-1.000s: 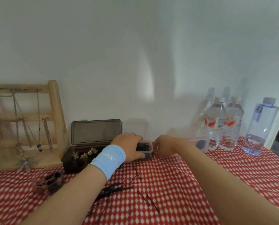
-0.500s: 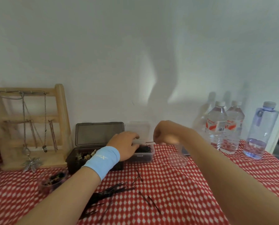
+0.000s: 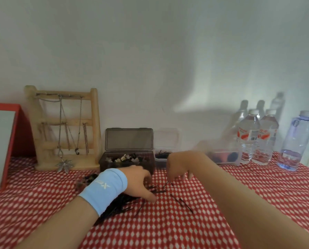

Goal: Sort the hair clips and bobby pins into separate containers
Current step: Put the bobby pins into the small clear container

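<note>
Black wire bobby pins [image 3: 117, 207] lie heaped on the near left of the red checked cloth [image 3: 168, 230], with a few strays [image 3: 181, 202] just right of the heap. They look light, thin and springy, apt to slide and tangle. A pinch across the middle of a small bunch, or at one pin's closed bend, should serve best.

The left hand [image 3: 139, 184] sits on the heap's far end, fingers curled under and thumb out on the cloth; whether it holds any pins cannot be told. The right hand [image 3: 179, 164] hangs fingers-down over a single pin [image 3: 168, 184], and blur hides whether it grips it.

At the far side stand the dark box [image 3: 112, 163] of hair clips [image 3: 126, 158] and, just beside it on the right, a small clear tub [image 3: 160, 161] with pins inside. Open cloth lies near and right, while water bottles [image 3: 249, 139] crowd the far right.
</note>
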A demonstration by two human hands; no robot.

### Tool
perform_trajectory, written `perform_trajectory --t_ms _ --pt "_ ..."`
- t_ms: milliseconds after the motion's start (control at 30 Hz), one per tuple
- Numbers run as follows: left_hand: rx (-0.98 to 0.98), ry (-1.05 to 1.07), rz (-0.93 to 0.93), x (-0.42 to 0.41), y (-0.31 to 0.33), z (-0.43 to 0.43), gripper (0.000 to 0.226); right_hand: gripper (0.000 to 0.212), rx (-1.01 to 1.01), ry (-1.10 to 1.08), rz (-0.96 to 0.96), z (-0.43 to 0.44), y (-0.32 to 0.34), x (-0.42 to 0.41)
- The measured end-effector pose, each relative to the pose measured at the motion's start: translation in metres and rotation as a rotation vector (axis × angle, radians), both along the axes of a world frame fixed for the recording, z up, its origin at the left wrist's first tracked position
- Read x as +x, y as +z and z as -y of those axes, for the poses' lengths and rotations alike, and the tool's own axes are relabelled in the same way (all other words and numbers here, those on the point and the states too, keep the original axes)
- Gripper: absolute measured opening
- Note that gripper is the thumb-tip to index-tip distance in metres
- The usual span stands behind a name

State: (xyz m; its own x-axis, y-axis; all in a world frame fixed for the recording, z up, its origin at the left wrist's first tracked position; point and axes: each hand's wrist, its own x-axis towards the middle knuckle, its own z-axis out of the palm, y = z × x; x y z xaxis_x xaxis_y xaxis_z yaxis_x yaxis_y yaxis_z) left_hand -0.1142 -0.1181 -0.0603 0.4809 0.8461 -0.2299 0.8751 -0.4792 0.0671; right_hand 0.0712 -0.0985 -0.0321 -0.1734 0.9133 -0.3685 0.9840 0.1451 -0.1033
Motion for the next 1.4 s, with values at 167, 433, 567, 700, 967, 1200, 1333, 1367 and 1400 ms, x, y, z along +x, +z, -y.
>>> perform_trajectory --t_ms 167,433,567,700,967,1200,1333,1367,1400 --pt "-0.053 -0.018 0.184 -0.019 -0.002 0.018 0.073 0.026 0.039 0.105 -0.068 0.021 -0.010 -0.014" --pt "-0.148 0.150 -0.004 -0.072 -0.005 0.036 0.115 0.038 0.154 0.288 -0.135 0.043 0.001 -0.071" --pt "0.026 0.086 0.071 -0.075 -0.017 0.039 0.088 0.045 0.067 0.356 -0.097 0.037 -0.018 -0.099" --pt "0.015 0.096 0.314 -0.088 -0.007 0.042 0.051 0.040 0.101 0.336 -0.100 0.030 -0.024 -0.097" --pt "0.120 0.153 0.351 -0.131 0.015 0.045 0.018 0.097 0.061 0.478 -0.110 0.035 -0.026 -0.144" --pt "0.053 0.213 0.086 -0.148 0.004 0.053 0.031 0.067 0.067 0.535 -0.158 0.032 -0.027 -0.151" --pt "0.060 0.207 0.089 -0.140 -0.002 0.051 0.029 0.061 0.014 0.509 -0.156 0.028 -0.024 -0.149" --pt "0.090 0.239 0.146 -0.141 -0.001 0.049 0.024 0.059 -0.003 0.506 -0.143 0.027 -0.022 -0.149" --pt "0.130 0.275 0.219 -0.144 0.001 0.046 0.015 0.058 -0.026 0.501 -0.135 0.028 -0.020 -0.148"
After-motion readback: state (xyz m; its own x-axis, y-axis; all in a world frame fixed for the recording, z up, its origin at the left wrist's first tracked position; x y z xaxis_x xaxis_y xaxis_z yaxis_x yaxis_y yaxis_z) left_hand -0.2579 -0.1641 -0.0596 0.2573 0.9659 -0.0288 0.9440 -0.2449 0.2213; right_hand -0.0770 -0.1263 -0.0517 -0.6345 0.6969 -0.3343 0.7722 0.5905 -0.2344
